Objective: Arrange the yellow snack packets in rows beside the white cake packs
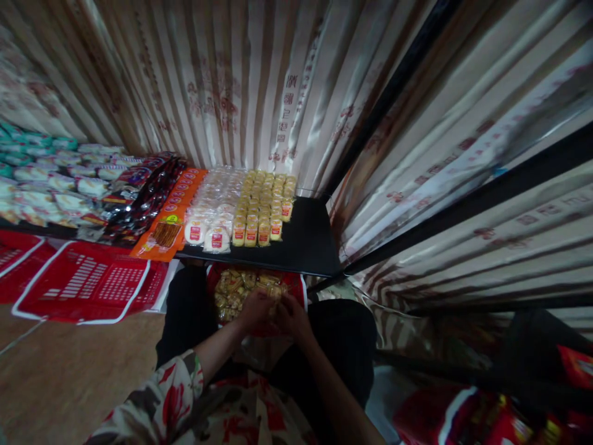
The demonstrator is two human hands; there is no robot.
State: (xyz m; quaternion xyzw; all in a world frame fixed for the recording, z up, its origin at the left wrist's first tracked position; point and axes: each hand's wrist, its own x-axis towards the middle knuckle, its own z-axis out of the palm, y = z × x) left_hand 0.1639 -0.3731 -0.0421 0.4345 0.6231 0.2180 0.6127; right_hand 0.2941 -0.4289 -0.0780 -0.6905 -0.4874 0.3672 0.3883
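A person in a floral sleeve is sitting low with both hands brought together over a red basket in the lap. The left hand and right hand are touching at the fingertips, curled around small yellow snack packets that are filling the basket; how many packets they are pinching cannot be told. Just beyond the hands a black shelf is carrying neat rows of yellow packets with red labels, and beside them clear-wrapped round cakes with red labels; the label writing is too small to read. Further to the left of the hands are lying orange packets, dark red packets and pale and green bags. An empty-looking red basket is resting on the floor, left of the left hand. A striped cream curtain with faded red printed characters, unreadable, is hanging behind the shelf and along the right side.
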